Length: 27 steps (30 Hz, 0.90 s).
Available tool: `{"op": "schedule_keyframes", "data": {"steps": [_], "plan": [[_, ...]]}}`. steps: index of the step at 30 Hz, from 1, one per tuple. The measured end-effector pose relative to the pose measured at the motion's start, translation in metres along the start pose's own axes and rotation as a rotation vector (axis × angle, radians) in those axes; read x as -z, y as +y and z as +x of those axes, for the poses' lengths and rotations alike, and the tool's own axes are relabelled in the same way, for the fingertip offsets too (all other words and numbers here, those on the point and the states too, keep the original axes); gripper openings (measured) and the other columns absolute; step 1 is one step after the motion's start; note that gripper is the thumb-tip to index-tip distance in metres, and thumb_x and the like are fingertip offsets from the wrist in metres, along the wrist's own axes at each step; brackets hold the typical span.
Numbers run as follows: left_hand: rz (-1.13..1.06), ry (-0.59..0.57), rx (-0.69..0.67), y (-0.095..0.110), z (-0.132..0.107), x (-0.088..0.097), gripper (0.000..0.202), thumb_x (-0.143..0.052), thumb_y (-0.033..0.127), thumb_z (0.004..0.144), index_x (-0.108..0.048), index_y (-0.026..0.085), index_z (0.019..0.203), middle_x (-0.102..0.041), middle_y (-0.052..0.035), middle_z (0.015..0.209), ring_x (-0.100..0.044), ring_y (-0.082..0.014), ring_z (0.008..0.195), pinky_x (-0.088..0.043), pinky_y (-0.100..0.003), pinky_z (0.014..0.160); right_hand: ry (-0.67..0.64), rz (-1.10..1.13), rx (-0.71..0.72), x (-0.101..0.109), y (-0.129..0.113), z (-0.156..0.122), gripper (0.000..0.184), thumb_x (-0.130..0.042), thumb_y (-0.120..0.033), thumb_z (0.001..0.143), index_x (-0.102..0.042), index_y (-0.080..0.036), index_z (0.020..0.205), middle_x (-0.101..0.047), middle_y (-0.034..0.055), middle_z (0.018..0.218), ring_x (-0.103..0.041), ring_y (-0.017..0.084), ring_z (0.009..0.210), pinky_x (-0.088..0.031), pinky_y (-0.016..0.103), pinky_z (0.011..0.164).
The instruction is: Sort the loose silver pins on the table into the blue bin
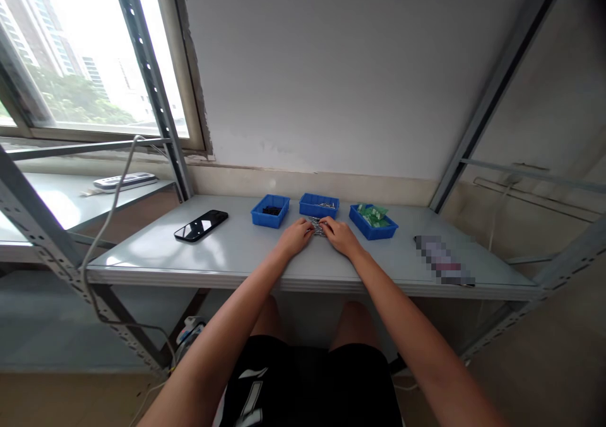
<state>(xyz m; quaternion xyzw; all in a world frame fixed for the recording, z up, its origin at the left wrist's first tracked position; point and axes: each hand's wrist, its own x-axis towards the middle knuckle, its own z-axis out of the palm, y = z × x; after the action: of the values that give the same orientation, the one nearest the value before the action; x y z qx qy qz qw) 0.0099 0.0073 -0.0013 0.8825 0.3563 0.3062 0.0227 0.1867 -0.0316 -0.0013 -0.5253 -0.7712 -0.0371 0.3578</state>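
Several thin silver metal pieces [317,226] lie in a small pile on the grey tabletop. My left hand [297,235] rests at the pile's left side, fingers curled in and touching it. From the right, my right hand [341,235] meets the same pile with its fingers bent and pressed together. What is pinched in either hand is too small to make out. Just behind the hands stands a blue bin [319,206] with a few silver pieces in it. A blue bin [270,211] with small black parts is left of it, and a blue bin [374,222] of green packets right.
A black phone [201,225] lies on the left of the tabletop [237,250]. At the right lies a blurred-out flat object [442,261]. Metal shelf posts [151,86] frame both sides. A pale cable [113,206] hangs at the left, near a power strip [125,181].
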Motion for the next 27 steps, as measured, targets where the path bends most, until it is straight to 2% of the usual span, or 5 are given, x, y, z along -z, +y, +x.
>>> {"op": "schedule_keyframes", "data": {"steps": [9,15,19,27], "plan": [[0.024,0.121,0.005,0.006,0.0,0.005,0.023,-0.038,0.031,0.094,-0.058,0.02,0.095,-0.055,-0.0067,0.095,-0.055,-0.0195,0.09,-0.045,-0.029,0.077,-0.07,-0.078,-0.017,-0.003,0.007,0.0,0.022,-0.04,-0.03,0.092,-0.06,-0.023,0.101,-0.069,0.0048,0.088,-0.063,0.02,0.077,-0.039,0.026,0.065],[0.012,0.1,-0.052,0.011,-0.001,0.006,0.023,-0.037,0.031,0.094,-0.057,0.022,0.098,-0.055,-0.0045,0.097,-0.056,-0.0172,0.089,-0.044,-0.027,0.077,-0.108,-0.104,-0.003,-0.003,0.002,-0.002,0.023,-0.041,-0.033,0.092,-0.061,-0.023,0.101,-0.069,0.0059,0.09,-0.063,0.02,0.077,-0.038,0.026,0.065],[0.031,0.099,-0.021,0.005,-0.001,0.004,0.025,-0.036,0.03,0.094,-0.058,0.019,0.098,-0.055,-0.006,0.095,-0.056,-0.0177,0.087,-0.044,-0.028,0.078,-0.077,-0.09,-0.026,0.001,0.002,-0.001,0.024,-0.039,-0.031,0.093,-0.06,-0.022,0.102,-0.07,0.0061,0.091,-0.064,0.02,0.079,-0.039,0.025,0.065],[0.058,0.019,-0.023,-0.001,0.0,-0.001,0.018,-0.048,0.025,0.089,-0.065,0.019,0.093,-0.056,-0.0063,0.089,-0.057,-0.0199,0.084,-0.046,-0.029,0.072,-0.025,-0.019,0.001,0.001,-0.002,-0.001,0.022,-0.041,-0.03,0.092,-0.058,-0.023,0.103,-0.07,0.0037,0.092,-0.064,0.019,0.081,-0.04,0.025,0.069]]}}
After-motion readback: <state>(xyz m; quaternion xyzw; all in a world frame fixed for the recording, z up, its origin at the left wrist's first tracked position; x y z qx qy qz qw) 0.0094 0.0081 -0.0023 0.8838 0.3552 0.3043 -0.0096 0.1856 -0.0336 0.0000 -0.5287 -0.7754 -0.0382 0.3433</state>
